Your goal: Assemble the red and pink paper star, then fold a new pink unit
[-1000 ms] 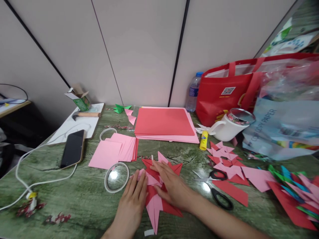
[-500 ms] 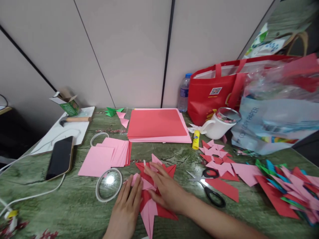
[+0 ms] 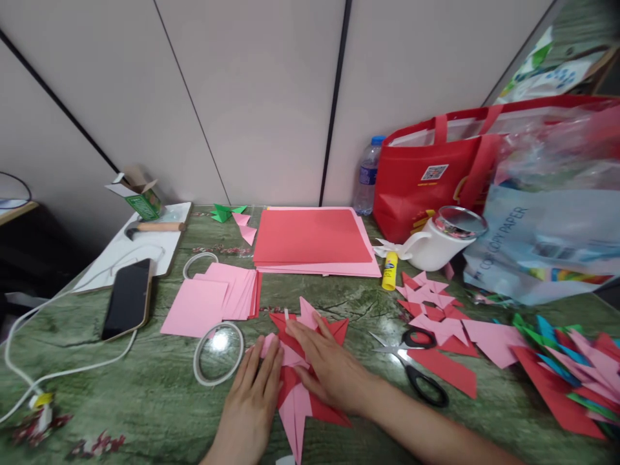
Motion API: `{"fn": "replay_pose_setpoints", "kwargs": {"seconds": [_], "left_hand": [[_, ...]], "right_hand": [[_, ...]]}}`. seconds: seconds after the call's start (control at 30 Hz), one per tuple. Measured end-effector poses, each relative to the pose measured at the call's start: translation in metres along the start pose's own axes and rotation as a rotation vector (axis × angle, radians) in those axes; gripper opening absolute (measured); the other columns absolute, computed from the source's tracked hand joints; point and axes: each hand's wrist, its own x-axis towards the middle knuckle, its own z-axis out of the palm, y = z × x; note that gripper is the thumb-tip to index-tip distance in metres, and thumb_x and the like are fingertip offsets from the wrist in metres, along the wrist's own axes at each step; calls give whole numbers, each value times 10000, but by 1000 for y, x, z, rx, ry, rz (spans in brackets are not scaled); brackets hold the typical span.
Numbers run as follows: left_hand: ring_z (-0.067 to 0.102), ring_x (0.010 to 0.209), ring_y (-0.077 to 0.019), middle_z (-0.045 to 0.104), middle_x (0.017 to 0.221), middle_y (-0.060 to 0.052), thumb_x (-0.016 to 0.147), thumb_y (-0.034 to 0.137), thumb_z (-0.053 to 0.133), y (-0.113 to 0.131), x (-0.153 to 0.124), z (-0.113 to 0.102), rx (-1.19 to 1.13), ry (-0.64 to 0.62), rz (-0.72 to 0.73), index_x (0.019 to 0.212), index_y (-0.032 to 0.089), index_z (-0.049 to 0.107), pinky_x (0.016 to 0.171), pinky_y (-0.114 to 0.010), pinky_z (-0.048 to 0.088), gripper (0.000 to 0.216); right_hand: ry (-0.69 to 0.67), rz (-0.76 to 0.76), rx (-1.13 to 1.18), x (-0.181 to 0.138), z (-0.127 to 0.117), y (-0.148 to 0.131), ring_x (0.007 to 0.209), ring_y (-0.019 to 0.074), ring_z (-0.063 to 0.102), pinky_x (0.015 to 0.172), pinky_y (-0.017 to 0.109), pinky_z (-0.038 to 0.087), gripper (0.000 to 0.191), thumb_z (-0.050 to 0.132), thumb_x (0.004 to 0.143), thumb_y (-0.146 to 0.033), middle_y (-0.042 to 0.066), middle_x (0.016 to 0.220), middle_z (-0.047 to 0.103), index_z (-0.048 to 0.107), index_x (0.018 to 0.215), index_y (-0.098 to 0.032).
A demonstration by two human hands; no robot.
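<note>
A pointed star of folded red and pink paper [image 3: 295, 400] lies flat on the green table. My left hand [image 3: 256, 378] rests flat over its left side, fingers stretched out and pressing down. On its upper right part lies my right hand [image 3: 327, 361], palm down with the fingers spread. Both hands hide much of the star's middle. A small white strip [image 3: 287, 314] pokes out by the right fingertips. Left of my left hand is a roll of tape [image 3: 196, 361]. Scissors [image 3: 407, 355] with black handles lie open to the right.
Pink paper squares [image 3: 196, 303] and a second tape roll [image 3: 185, 266] lie left, near a phone [image 3: 128, 299]. Behind are stacked red sheets [image 3: 312, 237]. A glue stick [image 3: 389, 271], white mug [image 3: 436, 245], folded paper pieces [image 3: 440, 329] and a red bag [image 3: 421, 174] stand right.
The camera view has shifted slightly, so everything appears a little further right. Both hands stay pressed on the paper star in nearly the same pose.
</note>
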Motion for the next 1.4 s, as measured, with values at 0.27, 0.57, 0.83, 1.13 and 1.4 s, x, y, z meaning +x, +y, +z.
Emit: {"fn": "replay_pose_setpoints", "kwargs": {"seconds": [0.27,0.57,0.83,1.13,1.4], "left_hand": [[246,1351,-283,420,1392,-153,884,125,361,3,0,-2,-37,24,-43,1338,99,387,955,-404,444,455],[301,1327,-288,463,1359,-154,895,134,397,5,-2,2,-59,54,-61,1305,93,426,951,-412,460,413],[318,1320,-278,456,1364,-156,900,143,408,4,-3,2,-96,63,-71,1329,110,401,953,-418,464,430],[308,1321,-301,460,1359,-158,917,175,362,4,-1,-1,-19,37,-29,1285,96,458,927,-426,483,388],[302,1328,-281,415,1396,-138,930,185,340,5,-5,5,-49,7,-55,1344,133,391,965,-441,451,420]], "right_hand": [[-11,42,6,0,-2,-2,1333,221,306,1097,541,216,731,408,862,-194,129,1429,360,-24,1451,-186],[-34,43,-19,0,2,0,1363,207,233,1100,530,204,680,401,880,-216,143,1452,313,31,1447,-159],[-34,28,-1,1,1,1,1367,210,222,1099,544,186,645,392,884,-214,140,1451,315,76,1442,-143],[-5,15,8,1,2,-1,1353,224,260,1090,564,189,721,419,861,-177,148,1441,332,0,1449,-177],[-8,36,57,1,0,-2,1324,194,320,1099,543,187,809,436,843,-175,128,1399,410,-110,1440,-160]]}}
